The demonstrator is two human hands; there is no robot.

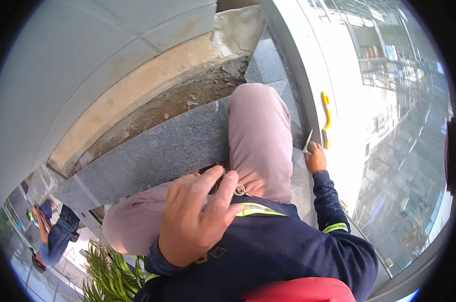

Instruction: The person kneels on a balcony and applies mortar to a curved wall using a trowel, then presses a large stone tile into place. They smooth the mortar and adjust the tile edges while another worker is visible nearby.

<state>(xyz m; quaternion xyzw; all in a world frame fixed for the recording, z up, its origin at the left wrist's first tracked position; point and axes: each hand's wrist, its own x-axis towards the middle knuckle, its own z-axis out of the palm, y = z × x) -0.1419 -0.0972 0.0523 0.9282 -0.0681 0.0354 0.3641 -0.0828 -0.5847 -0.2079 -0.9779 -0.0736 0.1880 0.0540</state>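
My left hand (195, 216) is raised in front of my chest, its fingers apart and slightly bent, holding nothing I can see. Close to its fingertips is a small metal ring (239, 190) at the hem of my dark jacket. On the right, my right hand (316, 157) is low beside the window frame (301, 65), closed around a thin, pale, pointed strip (308, 141). The strip's lower end is hidden in the fingers, so its kind is unclear. Just past that hand lies a yellow curved-handled tool (327, 113) on the bright white sill.
My knees straddle a dark grey stone slab (167, 133). Beyond it runs a trench of rough soil and mortar (187, 98) below a pale wall (97, 60). Glass (399, 166) stands on the right. At the lower left are a leafy plant (112, 269) and another person (59, 234).
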